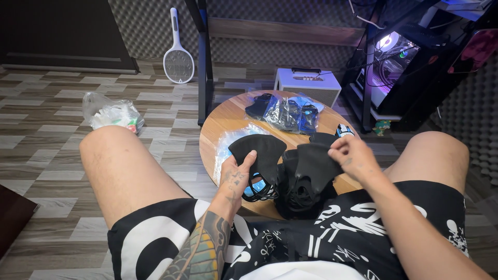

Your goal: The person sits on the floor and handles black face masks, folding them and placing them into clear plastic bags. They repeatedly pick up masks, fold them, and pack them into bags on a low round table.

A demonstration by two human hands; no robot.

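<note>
My left hand (236, 175) grips a black face mask (258, 152) by its lower edge, thumb on top, with its ear loops hanging below. My right hand (353, 155) pinches the top of a second black mask (314, 167) that lies on a pile of black masks (298, 194) at the near edge of a small round wooden table (231, 116). Both hands are over the table's front edge, between my knees.
Packets of dark masks in clear plastic (285, 111) lie at the table's far side, and an empty clear wrapper (233, 139) at its left. On the floor are a plastic bag (111, 111), a white racket-shaped swatter (178, 59), a white box (307, 85) and a lit computer case (397, 62).
</note>
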